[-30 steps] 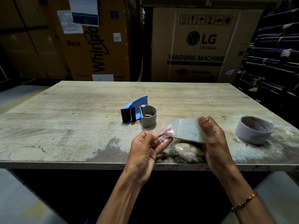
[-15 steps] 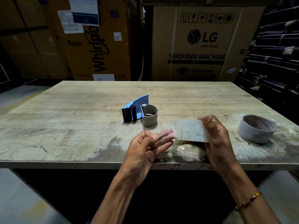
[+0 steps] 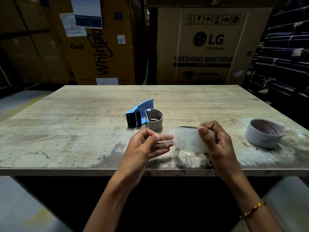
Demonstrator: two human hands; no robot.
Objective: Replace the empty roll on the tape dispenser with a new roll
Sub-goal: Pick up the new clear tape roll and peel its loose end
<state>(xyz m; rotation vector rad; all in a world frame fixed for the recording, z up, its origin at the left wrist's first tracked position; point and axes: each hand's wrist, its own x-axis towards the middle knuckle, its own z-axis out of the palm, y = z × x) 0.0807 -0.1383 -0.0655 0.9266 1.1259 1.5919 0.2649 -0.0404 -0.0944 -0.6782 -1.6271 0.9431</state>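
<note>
A blue tape dispenser (image 3: 139,114) lies on the wooden table (image 3: 66,131), its grey hub (image 3: 155,121) bare. My right hand (image 3: 217,144) grips a roll of clear tape (image 3: 187,139) above the table's near edge, thumb on its outer face. To the left of it my left hand (image 3: 143,148) pinches the loose clear tape end, which runs across my fingers towards the roll. A wide, pale roll core (image 3: 262,136) sits on the table to the right, apart from both hands.
Large cardboard appliance boxes (image 3: 200,47) stand behind the table's far edge. Dark stacked material (image 3: 284,56) fills the right side. A crumpled clear film (image 3: 189,158) lies on the table under my right hand.
The roll has turned in my right hand, and its top opening now shows. My left fingers have closed tighter on the tape end. Both hands have risen slightly.
</note>
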